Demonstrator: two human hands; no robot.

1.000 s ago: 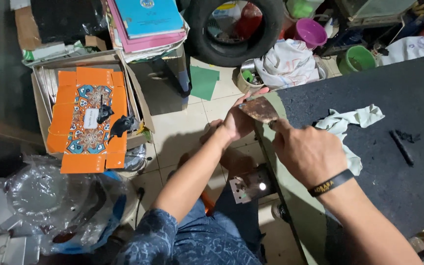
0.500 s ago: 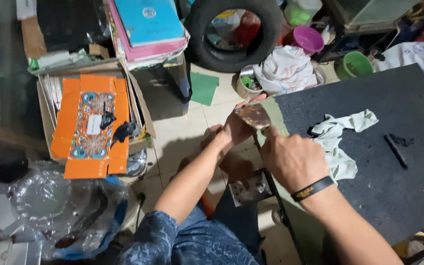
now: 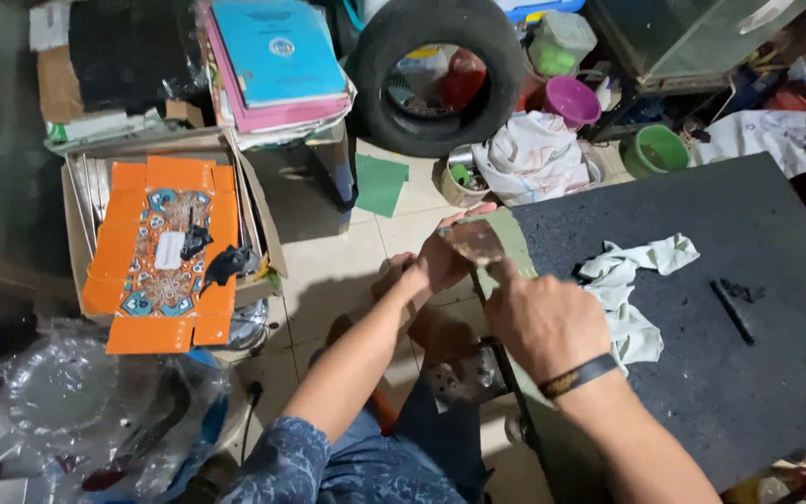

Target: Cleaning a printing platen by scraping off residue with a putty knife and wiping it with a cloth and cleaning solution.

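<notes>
L hand point(image 3: 440, 261) gripping rusty metal piece point(image 3: 471, 241) at bench point(image 3: 720, 373) corner; R hand point(image 3: 543, 322) clenching, pressing on it; rag point(image 3: 632, 280) lying beside.

rag point(image 3: 629, 285) beside bare tabletop point(image 3: 776, 392)

A small, flat, brownish rust-coloured piece point(image 3: 471, 242), worn and mottled, lies tilted at the near left corner of the dark tabletop, over its green edge, pinched between both hands
</notes>
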